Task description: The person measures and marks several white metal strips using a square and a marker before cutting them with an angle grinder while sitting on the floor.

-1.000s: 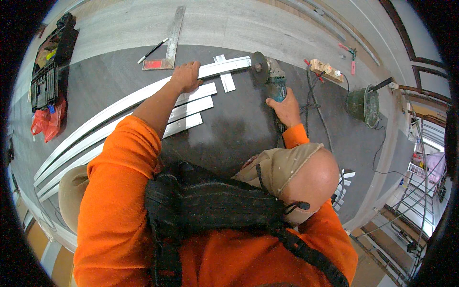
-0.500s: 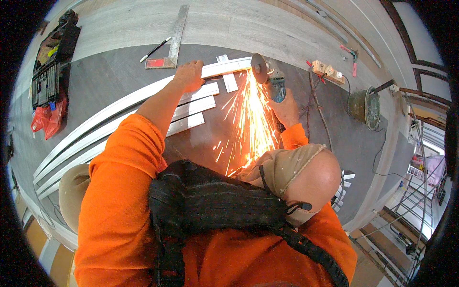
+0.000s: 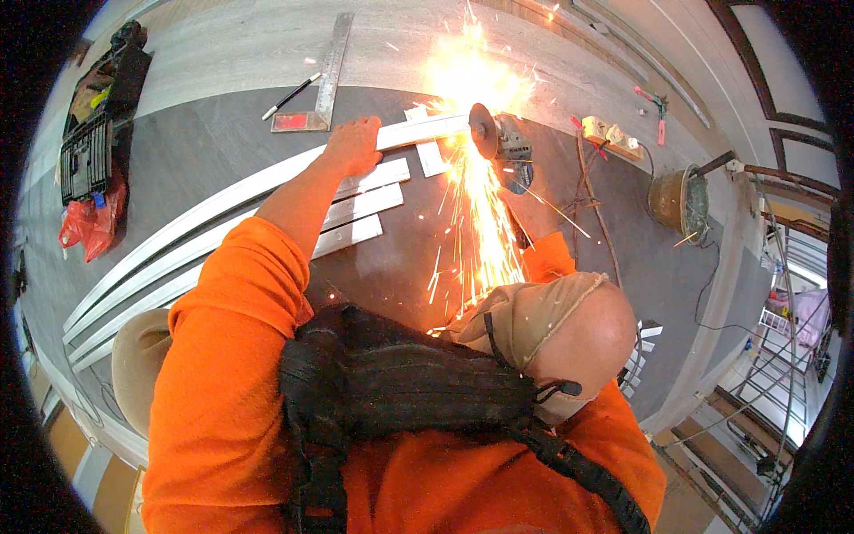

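Building site: scaffold (image 3: 783, 374), grinder sparks (image 3: 471, 196)

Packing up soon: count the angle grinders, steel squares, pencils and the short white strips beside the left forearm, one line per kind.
Grey angle grinder: 1
Steel framing square: 1
Black pencil: 1
Short white metal strips: 3
Total: 6
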The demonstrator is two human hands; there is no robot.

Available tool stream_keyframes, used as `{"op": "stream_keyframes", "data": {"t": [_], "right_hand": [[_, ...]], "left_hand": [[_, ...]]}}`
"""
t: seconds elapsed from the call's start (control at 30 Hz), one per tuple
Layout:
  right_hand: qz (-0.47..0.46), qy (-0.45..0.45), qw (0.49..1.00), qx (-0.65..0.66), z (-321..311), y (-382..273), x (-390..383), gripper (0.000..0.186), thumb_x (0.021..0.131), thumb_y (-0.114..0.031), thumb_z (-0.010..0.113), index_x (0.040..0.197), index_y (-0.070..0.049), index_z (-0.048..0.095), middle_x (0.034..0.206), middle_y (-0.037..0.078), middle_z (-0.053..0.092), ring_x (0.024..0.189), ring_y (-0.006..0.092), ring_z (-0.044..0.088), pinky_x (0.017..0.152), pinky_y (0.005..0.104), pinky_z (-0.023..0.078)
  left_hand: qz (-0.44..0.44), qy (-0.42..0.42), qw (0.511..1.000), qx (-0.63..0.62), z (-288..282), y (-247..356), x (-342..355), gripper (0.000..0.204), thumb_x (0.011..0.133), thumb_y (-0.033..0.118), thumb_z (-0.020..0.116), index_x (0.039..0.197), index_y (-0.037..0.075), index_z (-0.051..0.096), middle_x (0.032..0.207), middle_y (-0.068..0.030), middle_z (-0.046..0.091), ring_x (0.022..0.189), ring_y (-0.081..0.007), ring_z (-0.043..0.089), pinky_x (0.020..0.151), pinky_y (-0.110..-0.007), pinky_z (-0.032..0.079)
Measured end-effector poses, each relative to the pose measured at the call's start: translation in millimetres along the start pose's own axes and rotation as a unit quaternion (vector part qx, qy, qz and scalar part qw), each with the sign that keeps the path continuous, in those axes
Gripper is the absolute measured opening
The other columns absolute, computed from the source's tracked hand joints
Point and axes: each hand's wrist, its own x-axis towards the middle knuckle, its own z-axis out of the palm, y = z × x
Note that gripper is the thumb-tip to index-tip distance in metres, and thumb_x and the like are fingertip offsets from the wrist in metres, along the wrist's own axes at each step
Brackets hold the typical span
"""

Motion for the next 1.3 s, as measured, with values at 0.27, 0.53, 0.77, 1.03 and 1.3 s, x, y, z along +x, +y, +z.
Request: {"op": "stream_keyframes", "data": {"t": [0.27, 0.53, 0.77, 1.03, 1.3], "right_hand": [[-0.005, 0.0, 1.0, -0.026, 4, 0, 5, 0.082, 0.072, -0.028, 0.081, 0.139, 0.003, 0.045, 0.122, 0.028, 0.062, 0.116, 0.0423, 0.061, 0.099, 0.0459, 0.047], [-0.026, -0.003, 1.0, 0.003, 10, -6, 11, 0.081, 0.073, -0.026, 0.08, 0.14, 0.002, 0.044, 0.125, 0.028, 0.061, 0.117, 0.0425, 0.06, 0.101, 0.0455, 0.046], [0.008, -0.046, 0.998, 0.046, 14, -2, 18, 0.077, 0.072, -0.024, 0.079, 0.138, -0.002, 0.047, 0.123, 0.025, 0.063, 0.115, 0.0415, 0.062, 0.1, 0.0461, 0.047], [-0.054, 0.016, 0.997, 0.044, 15, -8, 22, 0.062, 0.067, -0.022, 0.077, 0.121, 0.0, 0.055, 0.109, 0.022, 0.065, 0.103, 0.0399, 0.064, 0.089, 0.0459, 0.051], [0.002, -0.002, 1.0, 0.022, 10, 1, 29, 0.062, 0.069, -0.03, 0.083, 0.118, -0.001, 0.057, 0.106, 0.021, 0.068, 0.099, 0.0387, 0.066, 0.089, 0.0453, 0.051]], "left_hand": [[-0.017, -0.017, 1.0, 0.011, 0, -1, 0, 0.052, 0.08, 0.023, 0.077, 0.121, 0.004, 0.052, 0.12, -0.0203, 0.062, 0.114, -0.0388, 0.06, 0.097, -0.049, 0.048], [-0.008, -0.001, 1.0, 0.02, 5, -8, -2, 0.05, 0.08, 0.022, 0.077, 0.12, 0.003, 0.052, 0.118, -0.0212, 0.062, 0.113, -0.039, 0.06, 0.096, -0.048, 0.049], [-0.009, -0.007, 1.0, 0.019, 3, -7, -1, 0.048, 0.08, 0.022, 0.077, 0.117, 0.003, 0.052, 0.115, -0.0217, 0.062, 0.111, -0.0395, 0.061, 0.095, -0.048, 0.049], [-0.012, 0.004, 1.0, 0.003, 2, -4, -1, 0.044, 0.079, 0.019, 0.076, 0.114, 0.002, 0.055, 0.116, -0.0226, 0.063, 0.111, -0.0403, 0.061, 0.095, -0.049, 0.049], [-0.012, -0.068, 0.997, -0.028, -6, -9, 14, 0.058, 0.076, 0.033, 0.08, 0.118, 0.001, 0.056, 0.118, -0.0236, 0.063, 0.114, -0.0404, 0.061, 0.1, -0.048, 0.047]]}}
